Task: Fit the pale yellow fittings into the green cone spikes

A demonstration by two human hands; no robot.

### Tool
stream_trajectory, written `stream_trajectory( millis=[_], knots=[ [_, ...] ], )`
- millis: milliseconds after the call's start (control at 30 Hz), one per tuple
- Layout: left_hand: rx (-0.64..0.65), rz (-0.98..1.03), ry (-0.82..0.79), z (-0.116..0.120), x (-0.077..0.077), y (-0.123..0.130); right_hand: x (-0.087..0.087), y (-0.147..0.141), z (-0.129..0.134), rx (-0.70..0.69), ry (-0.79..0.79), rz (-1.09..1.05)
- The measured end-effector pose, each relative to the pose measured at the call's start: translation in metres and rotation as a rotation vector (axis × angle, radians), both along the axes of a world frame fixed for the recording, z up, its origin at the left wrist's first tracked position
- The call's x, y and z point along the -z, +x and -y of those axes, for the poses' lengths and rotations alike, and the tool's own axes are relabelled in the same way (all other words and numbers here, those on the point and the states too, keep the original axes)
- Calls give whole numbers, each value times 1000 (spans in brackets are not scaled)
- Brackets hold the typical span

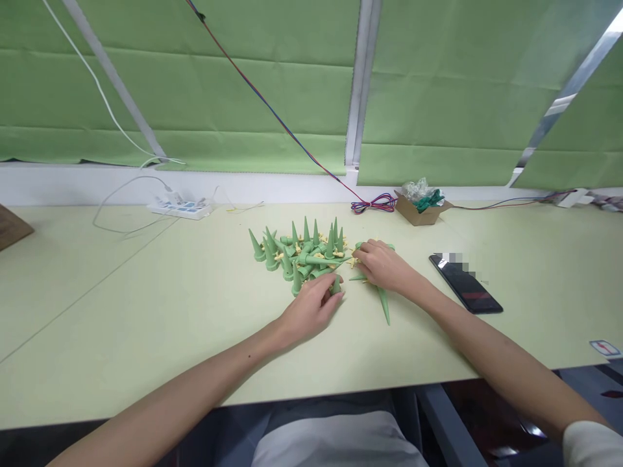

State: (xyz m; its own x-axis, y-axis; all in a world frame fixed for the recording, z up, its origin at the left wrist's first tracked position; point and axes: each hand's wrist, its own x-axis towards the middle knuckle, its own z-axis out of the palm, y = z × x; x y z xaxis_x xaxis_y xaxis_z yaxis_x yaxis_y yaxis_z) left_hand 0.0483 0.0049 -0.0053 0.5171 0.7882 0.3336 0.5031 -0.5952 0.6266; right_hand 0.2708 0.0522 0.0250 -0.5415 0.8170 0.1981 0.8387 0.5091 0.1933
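A heap of green plastic cone-shaped spikes (311,259) with small yellow pieces among them lies mid-table; some stand on their wide bases, others lie flat. At the near edge of this heap, my left hand (311,308) is closed around a green spike (336,284) whose tip points up. My right hand (382,264) is at the heap's right side, fingertips pressed together by yellow pieces; what they grip is mostly hidden. Under and beside that hand lie more spikes, one long spike (384,305) pointing toward me.
A black phone (464,284) lies right of my right forearm. Behind stand a small cardboard box (418,216) with plastic wrap and green material, a coiled red-blue cable (374,204) and a white power strip (182,209). A brown board (10,227) is at far left.
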Motion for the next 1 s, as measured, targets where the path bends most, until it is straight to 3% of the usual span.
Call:
stream_trajectory(
  millis=[267,667,1000],
  knots=[
    [-12,0,-30,1,0,0,14,-16,-11,53,-56,72],
    [-4,153,-169,4,-3,2,17,-16,-13,15,-34,44],
    [21,157,-111,5,-4,0,18,-16,-11,36,-42,45]
  ],
)
